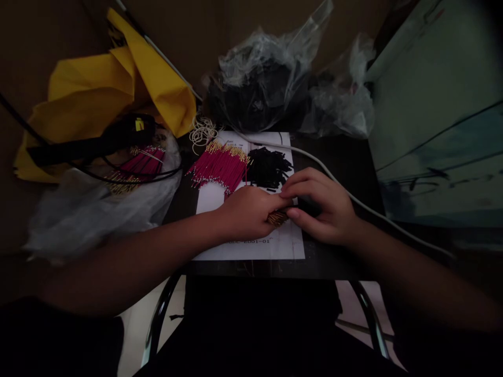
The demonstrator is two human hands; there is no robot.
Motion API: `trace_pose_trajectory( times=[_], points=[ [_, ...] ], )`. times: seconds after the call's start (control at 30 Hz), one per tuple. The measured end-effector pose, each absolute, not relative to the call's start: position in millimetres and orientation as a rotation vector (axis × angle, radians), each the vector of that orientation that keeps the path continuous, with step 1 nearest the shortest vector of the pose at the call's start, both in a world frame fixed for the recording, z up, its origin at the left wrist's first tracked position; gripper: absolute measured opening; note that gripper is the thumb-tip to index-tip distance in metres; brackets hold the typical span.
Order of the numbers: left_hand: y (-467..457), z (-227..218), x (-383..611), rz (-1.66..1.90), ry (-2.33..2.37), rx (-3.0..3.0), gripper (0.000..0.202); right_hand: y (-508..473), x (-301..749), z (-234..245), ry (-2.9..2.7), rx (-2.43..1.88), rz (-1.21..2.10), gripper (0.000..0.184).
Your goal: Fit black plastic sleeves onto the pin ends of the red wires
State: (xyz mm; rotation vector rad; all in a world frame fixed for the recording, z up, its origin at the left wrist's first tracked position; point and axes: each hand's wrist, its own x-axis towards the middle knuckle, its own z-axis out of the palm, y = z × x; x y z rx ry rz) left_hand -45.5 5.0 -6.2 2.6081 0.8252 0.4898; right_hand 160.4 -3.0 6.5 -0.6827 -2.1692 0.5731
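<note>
I am watching the bare left hand [245,213] and bare right hand [324,207] clenching a small bundle of thin gold-tipped wires [277,218] over a white printed paper sheet [251,247], where a slackening grip risks scattering them among the loose magenta wires [220,166].

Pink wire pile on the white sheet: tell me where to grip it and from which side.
Probably grip the pink wire pile across its pink middle, coming from the left, the most open side. The wires lie side by side, so closing across them should gather them and leave the gold tips free. The black pieces lie close on its right, and the left hand sits at its near end.
</note>
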Motion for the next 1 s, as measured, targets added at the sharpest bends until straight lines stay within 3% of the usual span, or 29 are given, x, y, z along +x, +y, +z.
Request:
trace_pose_trajectory(
  times=[0.43,0.6,0.8,1.0],
  points=[
    [3.3,-1.6,-45.9,0.589,0.789,2.437,0.016,2.3,160.0,2.8,-2.077,-0.776,0.857,0.028],
    [3.8,-2.4,-45.7,0.563,0.788,2.449,0.013,2.4,159.7,3.1,-2.093,-0.754,0.856,0.029],
    [2.1,1.9,-45.0,0.701,0.699,2.328,0.023,2.0,162.4,3.4,-2.027,-0.749,0.827,0.026],
    [3.3,1.6,-45.6,0.888,0.643,2.212,0.016,-0.8,164.3,6.5,-1.992,-0.711,0.689,0.016]
  ],
)
